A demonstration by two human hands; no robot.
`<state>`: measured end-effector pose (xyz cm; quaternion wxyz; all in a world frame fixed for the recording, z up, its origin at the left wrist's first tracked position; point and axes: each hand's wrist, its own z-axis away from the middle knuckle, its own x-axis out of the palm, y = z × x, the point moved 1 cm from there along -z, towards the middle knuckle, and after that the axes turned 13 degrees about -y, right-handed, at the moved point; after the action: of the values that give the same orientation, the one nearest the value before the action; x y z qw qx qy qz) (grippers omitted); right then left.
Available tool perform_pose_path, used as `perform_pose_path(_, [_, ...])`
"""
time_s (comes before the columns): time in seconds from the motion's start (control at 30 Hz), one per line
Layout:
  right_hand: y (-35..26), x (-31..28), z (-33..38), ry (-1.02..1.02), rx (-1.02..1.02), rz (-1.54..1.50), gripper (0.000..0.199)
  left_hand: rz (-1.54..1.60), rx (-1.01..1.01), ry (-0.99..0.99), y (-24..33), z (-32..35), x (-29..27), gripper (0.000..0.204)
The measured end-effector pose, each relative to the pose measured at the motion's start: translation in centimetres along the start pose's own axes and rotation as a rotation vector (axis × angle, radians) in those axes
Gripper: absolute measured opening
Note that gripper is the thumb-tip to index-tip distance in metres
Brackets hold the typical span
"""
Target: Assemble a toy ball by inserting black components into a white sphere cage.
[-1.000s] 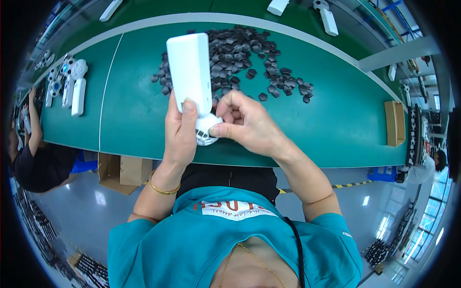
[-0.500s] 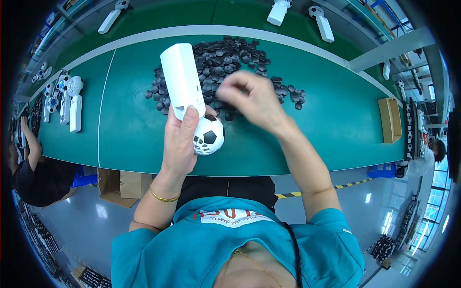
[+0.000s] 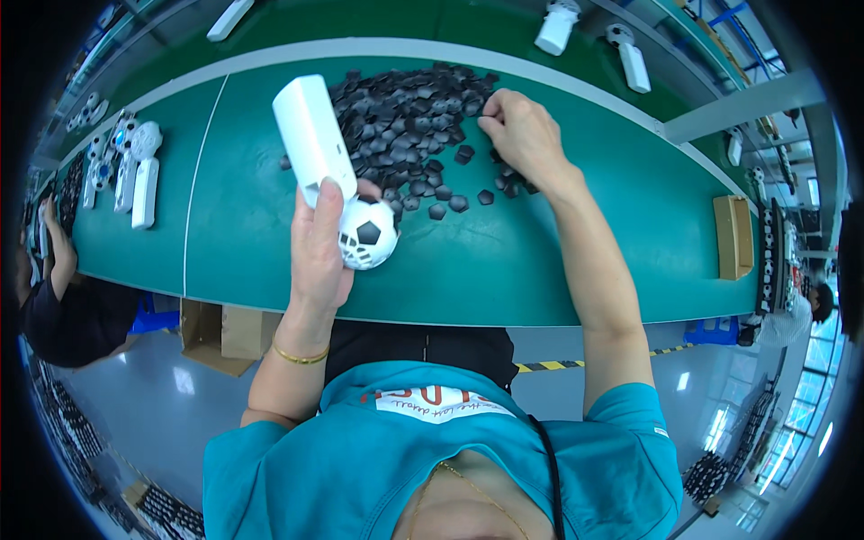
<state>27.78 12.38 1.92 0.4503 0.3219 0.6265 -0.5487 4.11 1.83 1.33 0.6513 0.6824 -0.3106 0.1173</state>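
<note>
My left hand [image 3: 317, 238] is wrapped round a white handheld fan [image 3: 312, 130]. Its handle points away to the far left, and its round head [image 3: 369, 232], patterned like a soccer ball with black pentagons and a slotted grille, sits near my palm. A heap of small black pentagon pieces [image 3: 405, 126] lies on the green table beyond it. At the heap's right side, my right hand [image 3: 529, 135] has its fingers curled together just above the table. Whatever is between those fingertips is hidden. A few loose pentagons [image 3: 486, 197] lie nearer to me.
Several similar fans [image 3: 144, 193] lie at the table's left, and more lie on the green surface beyond the pale rail [image 3: 378, 47]. A cardboard tray [image 3: 733, 236] stands at the right edge. Below the table is an open carton [image 3: 211, 337]. Another person's arm [image 3: 61, 247] shows at far left.
My right hand has moved right and away to the heap's right side. The fan in my left hand has shifted slightly left. Loose pentagons lie spread nearer to me. Fans beyond the rail appear further right.
</note>
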Motion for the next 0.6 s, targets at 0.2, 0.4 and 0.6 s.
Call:
perform_pose_path(0.2, [-4.4, -0.6, 5.1, -0.246, -0.134, -0.762, 0.013, 0.023, -0.008, 0.054, -0.1, -0.4, 0.1, 0.043])
perform_pose_path(0.4, [-7.3, 0.7, 10.0, -0.526, -0.134, -1.326, 0.018, 0.031, -0.039, 0.083, 0.0, 0.0, 0.5, 0.044])
perform_pose_path(0.6, [-8.6, 2.4, 11.2, -0.264, -0.303, -1.186, 0.021, 0.011, -0.027, 0.072, -0.3, 0.4, 0.9, 0.046])
